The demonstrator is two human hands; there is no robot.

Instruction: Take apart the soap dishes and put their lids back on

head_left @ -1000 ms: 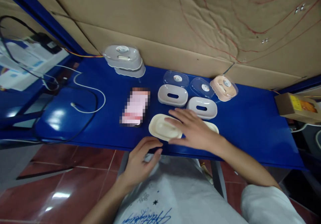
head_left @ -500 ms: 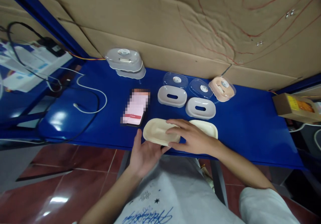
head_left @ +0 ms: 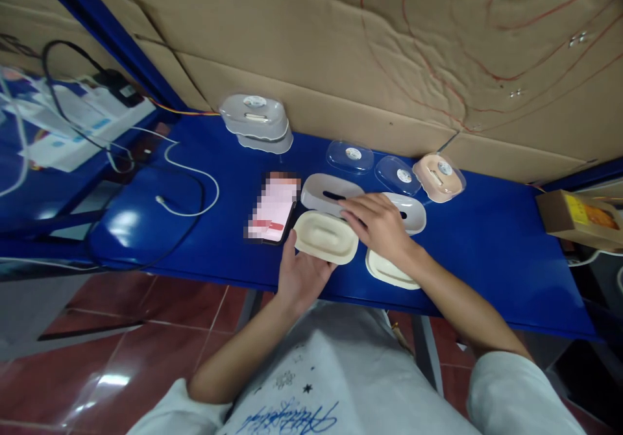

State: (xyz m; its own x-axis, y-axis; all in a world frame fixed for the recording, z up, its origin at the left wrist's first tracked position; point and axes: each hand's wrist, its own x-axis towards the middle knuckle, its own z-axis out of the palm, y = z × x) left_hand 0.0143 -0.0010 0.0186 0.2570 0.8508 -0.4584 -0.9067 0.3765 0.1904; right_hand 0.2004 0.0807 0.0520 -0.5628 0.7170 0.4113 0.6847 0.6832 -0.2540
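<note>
My left hand (head_left: 305, 280) holds a cream oval tray (head_left: 327, 237) from below, with the thumb at its left rim. The tray's hollow inside faces up, above the table's front part. Just behind it is a pale grey oval shell with a long slot (head_left: 318, 191). My right hand (head_left: 382, 224) has its fingers closed on the right end of this shell; the fingertips partly cover it. Beneath my right wrist lies a second cream tray (head_left: 389, 271), partly hidden. A second grey slotted shell (head_left: 413, 213) sits behind my right hand, also partly covered.
Two clear lids (head_left: 349, 157) with round stickers lie farther back, beside a peach lidded box (head_left: 439, 178). Stacked grey lidded boxes (head_left: 256, 120) stand back left. A phone (head_left: 274, 209) and cables (head_left: 187, 214) lie left on the blue table (head_left: 487, 247). A cardboard box (head_left: 574, 214) is at right.
My right hand has left the cream tray and reached back to the left grey shell, which has shifted left and towards me. My left hand has kept the tray and raised it slightly.
</note>
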